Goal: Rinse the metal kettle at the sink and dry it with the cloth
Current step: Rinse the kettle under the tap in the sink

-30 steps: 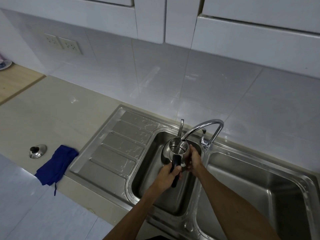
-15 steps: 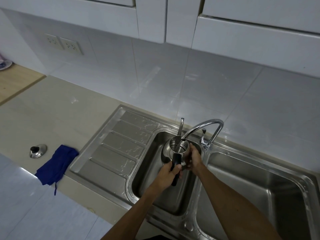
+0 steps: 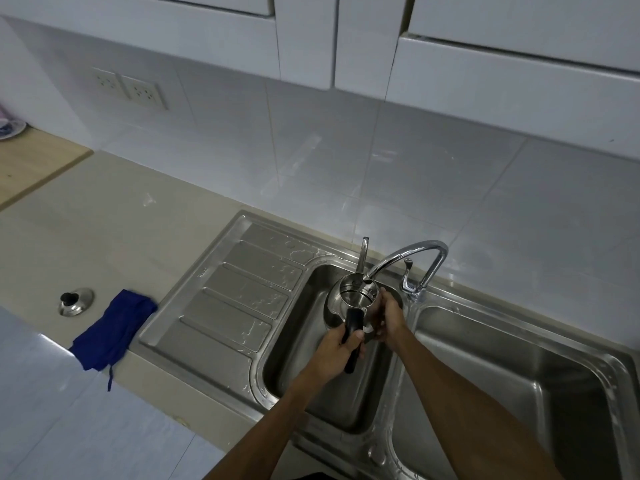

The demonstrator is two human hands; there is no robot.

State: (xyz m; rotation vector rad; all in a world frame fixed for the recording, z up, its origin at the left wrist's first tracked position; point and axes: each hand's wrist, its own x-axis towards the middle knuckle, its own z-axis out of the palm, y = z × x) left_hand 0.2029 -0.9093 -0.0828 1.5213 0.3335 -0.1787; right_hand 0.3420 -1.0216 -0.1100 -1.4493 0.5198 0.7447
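Note:
The lidless metal kettle (image 3: 348,297) is held over the left sink basin (image 3: 301,368), its open mouth right under the faucet spout (image 3: 405,254). My left hand (image 3: 337,348) grips its black handle (image 3: 354,323). My right hand (image 3: 389,318) holds the kettle's right side, fingers curled against the body. The blue cloth (image 3: 112,329) lies crumpled on the counter left of the sink. The kettle's lid (image 3: 75,301) sits on the counter beside the cloth.
A ridged, wet draining board (image 3: 235,299) lies left of the basin, and a second basin (image 3: 512,393) is on the right. The faucet lever (image 3: 408,275) stands behind my right hand. Wall sockets (image 3: 130,91) and a wooden surface (image 3: 31,161) are far left.

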